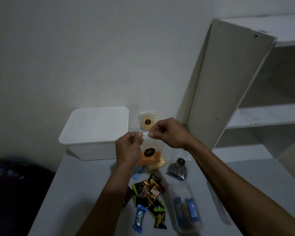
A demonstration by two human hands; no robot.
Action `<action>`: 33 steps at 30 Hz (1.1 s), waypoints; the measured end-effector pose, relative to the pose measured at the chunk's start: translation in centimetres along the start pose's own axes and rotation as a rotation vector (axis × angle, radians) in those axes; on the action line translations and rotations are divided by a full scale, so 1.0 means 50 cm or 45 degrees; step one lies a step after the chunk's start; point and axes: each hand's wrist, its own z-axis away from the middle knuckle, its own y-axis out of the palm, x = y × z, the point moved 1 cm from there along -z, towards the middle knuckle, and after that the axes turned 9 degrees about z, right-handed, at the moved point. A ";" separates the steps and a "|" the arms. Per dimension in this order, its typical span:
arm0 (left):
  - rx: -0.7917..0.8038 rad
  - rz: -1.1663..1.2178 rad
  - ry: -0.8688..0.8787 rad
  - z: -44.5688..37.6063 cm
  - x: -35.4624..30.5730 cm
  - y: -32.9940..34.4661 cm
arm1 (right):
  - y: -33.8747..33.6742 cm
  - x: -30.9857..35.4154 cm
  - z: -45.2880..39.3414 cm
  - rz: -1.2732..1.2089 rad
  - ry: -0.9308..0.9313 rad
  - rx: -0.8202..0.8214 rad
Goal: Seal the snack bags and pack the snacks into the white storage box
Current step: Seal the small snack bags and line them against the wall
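I hold a clear snack bag with orange and yellow snacks and a black round label upright above the table. My left hand pinches the left end of its top strip. My right hand pinches the right end. The white storage box stands behind and to the left, its lid on. A second clear bag of yellow snacks leans at the wall behind my hands. A clear bag with dark snacks lies to the right.
Several small wrapped candies lie loose on the grey table near me, among them a blue bar. A clear bag with blue bars lies at the right. White shelves stand at the right; a dark object sits left.
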 end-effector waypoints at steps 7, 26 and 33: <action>0.056 0.053 0.066 -0.001 -0.024 0.014 | -0.017 0.030 -0.026 0.099 -0.085 0.056; 0.058 0.092 0.057 -0.038 -0.082 0.005 | -0.053 0.066 -0.072 0.209 -0.192 0.098; 0.048 0.093 0.040 -0.046 -0.077 0.007 | -0.055 0.054 -0.078 0.146 -0.161 0.116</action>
